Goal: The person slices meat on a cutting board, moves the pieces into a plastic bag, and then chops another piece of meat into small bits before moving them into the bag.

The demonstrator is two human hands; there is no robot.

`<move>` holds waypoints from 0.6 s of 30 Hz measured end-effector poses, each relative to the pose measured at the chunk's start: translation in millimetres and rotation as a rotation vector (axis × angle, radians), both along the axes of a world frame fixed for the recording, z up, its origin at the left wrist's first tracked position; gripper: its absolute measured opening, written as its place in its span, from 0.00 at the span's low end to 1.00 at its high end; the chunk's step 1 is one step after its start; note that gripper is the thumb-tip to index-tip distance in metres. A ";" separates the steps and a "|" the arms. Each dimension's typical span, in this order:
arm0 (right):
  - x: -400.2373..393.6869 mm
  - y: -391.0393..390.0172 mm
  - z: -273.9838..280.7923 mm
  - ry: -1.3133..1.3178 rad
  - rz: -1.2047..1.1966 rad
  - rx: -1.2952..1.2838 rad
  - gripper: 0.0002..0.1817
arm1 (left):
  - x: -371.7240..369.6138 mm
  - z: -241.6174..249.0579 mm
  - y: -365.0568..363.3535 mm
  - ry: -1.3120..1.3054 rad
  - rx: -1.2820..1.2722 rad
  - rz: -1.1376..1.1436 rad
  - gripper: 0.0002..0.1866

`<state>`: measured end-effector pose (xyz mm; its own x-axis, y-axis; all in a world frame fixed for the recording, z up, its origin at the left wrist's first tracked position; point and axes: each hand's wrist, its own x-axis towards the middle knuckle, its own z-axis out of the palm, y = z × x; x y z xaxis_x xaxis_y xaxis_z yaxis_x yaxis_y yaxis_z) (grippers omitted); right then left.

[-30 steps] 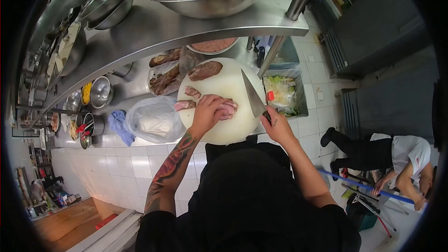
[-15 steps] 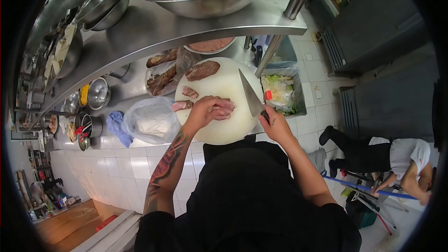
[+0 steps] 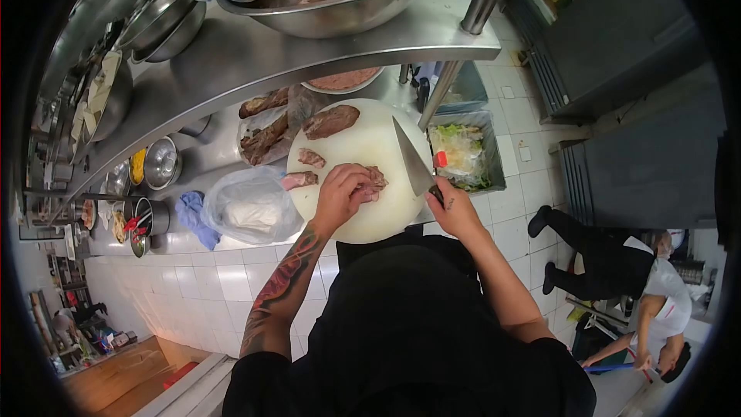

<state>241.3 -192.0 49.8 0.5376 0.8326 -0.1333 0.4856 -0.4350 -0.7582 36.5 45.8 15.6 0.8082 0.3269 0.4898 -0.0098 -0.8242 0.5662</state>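
My left hand presses curled fingers onto a piece of meat on the round white cutting board. In my right hand is the handle of a kitchen knife. Its wide blade points away from me over the board's right side, apart from the meat. A larger browned chunk of meat lies at the far side of the board. Two smaller meat pieces, one browned and one pinkish, lie left of my left hand.
A plastic-lined bowl and a blue cloth sit left of the board. Bagged meat lies beyond. A steel shelf overhangs the back. At right stand a scrap bin and a person on the floor.
My left fingers have curled in more over the meat, showing more of its browned end. The knife stays nearly in place. The person at right has shifted position, with the blue pole now lower.
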 end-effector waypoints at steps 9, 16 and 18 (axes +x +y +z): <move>4.0 0.3 -2.4 0.030 0.005 -0.039 0.21 | -115.4 -13.4 15.4 0.019 -1.037 0.332 0.14; 8.6 5.8 11.6 0.012 0.058 -0.058 0.20 | -98.8 13.4 4.9 0.009 0.077 0.475 0.13; 9.5 6.6 7.5 0.005 0.072 -0.046 0.20 | -77.2 11.4 -7.5 0.043 -0.010 0.328 0.15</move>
<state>250.7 -185.4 57.3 0.4761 0.8619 -0.1743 0.5134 -0.4334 -0.7407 -40.8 38.4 27.0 0.6788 0.5780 0.4530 0.2797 -0.7738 0.5683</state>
